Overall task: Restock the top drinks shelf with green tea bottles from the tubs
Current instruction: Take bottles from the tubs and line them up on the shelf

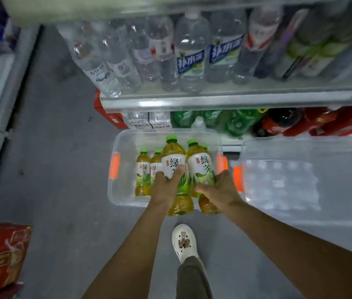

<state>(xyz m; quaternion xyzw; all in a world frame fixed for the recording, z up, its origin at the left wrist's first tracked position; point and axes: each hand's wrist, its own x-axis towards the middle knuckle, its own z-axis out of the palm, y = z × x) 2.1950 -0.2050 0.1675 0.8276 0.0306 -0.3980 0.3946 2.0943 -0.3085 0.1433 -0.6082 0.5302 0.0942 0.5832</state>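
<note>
Upright, green tea bottles (174, 167) in hands (166, 186).

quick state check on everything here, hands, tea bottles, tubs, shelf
left hand: grips a green tea bottle, lifted above the tub
right hand: grips a second green tea bottle, also lifted
open tub: lidless, on the floor, at least two capped tea bottles upright inside
second tub: lid on, small bottles inside
water bottles: upright on the shelf, capped
</note>
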